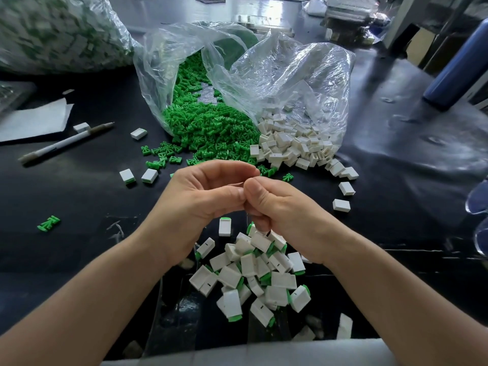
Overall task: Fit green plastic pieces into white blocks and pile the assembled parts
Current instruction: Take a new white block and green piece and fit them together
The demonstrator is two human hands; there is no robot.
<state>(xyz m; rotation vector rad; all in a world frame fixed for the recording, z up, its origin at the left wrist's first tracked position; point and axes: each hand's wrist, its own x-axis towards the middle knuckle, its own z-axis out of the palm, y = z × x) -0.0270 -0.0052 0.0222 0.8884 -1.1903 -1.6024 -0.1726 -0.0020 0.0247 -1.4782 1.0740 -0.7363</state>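
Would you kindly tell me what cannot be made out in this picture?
All in the head view:
1. Whether the left hand and right hand hold a piece: their curled fingers hide it.
2. The big bag, top left: blurred, so its contents are only green-white smears.
3. The blue cylinder, right: cut off by the edge.
4. The pile of assembled parts: partly under the right wrist.

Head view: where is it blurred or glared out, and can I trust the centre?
Head view: the big bag at upper left is blurred; glare sheens the black table on the right; highlights streak the clear bags; the frame bows toward its edges; the centre, with the assembled pile, is sharp.
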